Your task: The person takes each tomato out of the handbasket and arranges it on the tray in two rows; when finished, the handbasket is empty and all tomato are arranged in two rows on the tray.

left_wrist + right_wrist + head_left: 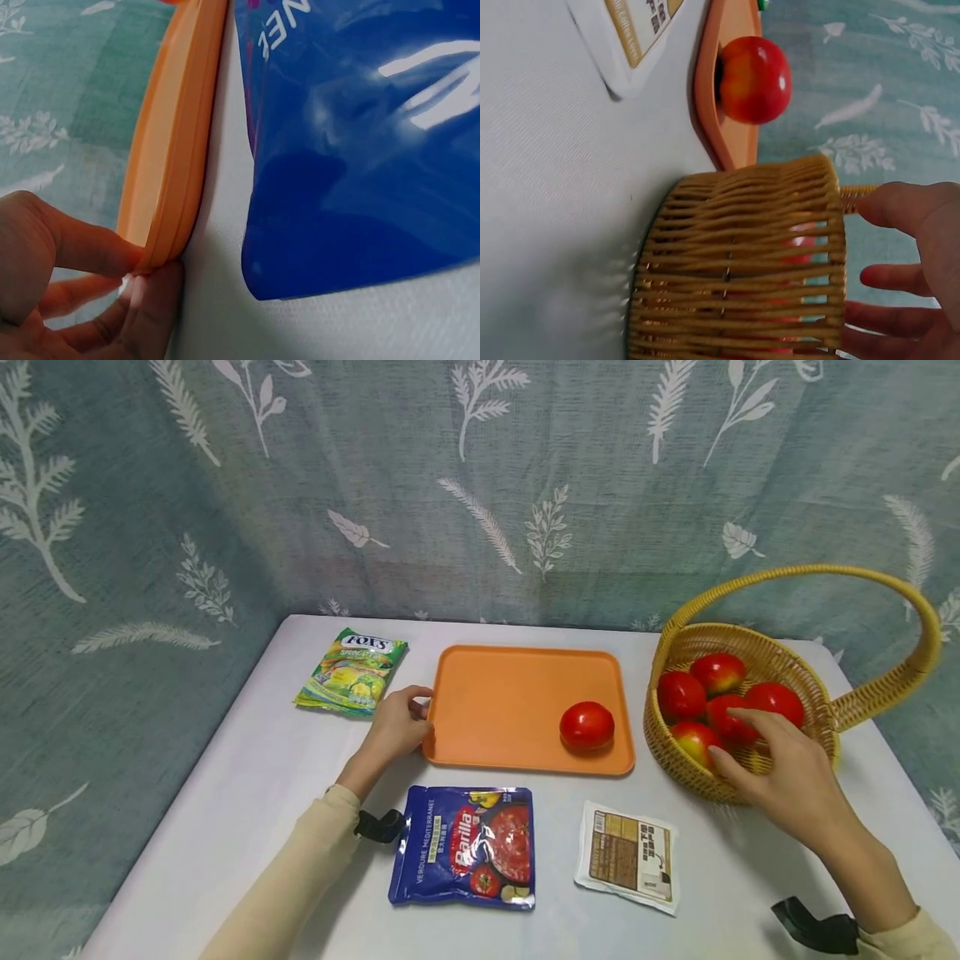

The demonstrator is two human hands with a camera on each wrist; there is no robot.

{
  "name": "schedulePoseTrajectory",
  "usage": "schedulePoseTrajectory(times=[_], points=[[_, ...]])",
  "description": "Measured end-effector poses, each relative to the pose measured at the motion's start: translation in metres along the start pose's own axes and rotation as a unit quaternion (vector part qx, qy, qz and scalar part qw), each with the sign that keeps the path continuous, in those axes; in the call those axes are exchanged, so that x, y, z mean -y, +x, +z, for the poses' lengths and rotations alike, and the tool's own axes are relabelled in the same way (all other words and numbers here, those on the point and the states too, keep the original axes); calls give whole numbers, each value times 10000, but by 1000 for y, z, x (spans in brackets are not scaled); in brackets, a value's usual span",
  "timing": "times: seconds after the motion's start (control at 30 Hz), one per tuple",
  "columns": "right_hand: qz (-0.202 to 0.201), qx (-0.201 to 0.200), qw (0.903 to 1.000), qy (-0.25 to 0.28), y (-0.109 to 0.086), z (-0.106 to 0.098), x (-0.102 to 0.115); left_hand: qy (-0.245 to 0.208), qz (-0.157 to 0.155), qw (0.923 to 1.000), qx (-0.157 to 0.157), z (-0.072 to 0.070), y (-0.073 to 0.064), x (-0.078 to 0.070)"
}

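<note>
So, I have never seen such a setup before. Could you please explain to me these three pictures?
There is no robot: it is a person at work. The wide picture comes from a camera worn on the head, looking forward and down; the other two come from cameras on the left and right wrists. On the white table lie a green candy bag, an orange tray with one red fruit, a blue pouch, a white-and-brown packet and a wicker basket with more red fruits. The bare left hand pinches the tray's edge. The right hand reaches into the basket; whether it touches a fruit, I cannot tell.
</note>
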State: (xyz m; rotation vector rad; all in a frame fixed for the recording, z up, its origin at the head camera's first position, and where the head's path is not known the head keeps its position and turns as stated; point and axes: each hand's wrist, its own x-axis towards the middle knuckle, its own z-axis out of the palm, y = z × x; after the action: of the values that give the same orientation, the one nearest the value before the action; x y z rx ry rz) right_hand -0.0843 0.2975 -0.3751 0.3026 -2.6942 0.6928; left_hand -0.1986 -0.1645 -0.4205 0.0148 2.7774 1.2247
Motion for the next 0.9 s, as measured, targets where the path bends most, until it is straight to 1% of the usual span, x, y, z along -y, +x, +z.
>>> schedulePoseTrajectory(times=[0.1, 0.27, 0.53, 0.73, 0.9], points=[[76, 94, 9999, -10, 1, 0, -4, 12, -30, 10000, -9, -1, -1, 2], [318, 281, 9991, 31, 2, 0, -6, -28, 6, 10000, 8, 0, -1, 5], [810, 874, 9927, -170, 5, 2, -10, 46, 173, 9998, -20, 1, 1, 3], [911, 1078, 9900, -47, 9, 8, -10, 81, 110, 9999, -15, 2, 1, 2], [967, 1268, 9872, -45, 15, 13, -9, 103, 129, 9998, -86, 2, 0, 4]])
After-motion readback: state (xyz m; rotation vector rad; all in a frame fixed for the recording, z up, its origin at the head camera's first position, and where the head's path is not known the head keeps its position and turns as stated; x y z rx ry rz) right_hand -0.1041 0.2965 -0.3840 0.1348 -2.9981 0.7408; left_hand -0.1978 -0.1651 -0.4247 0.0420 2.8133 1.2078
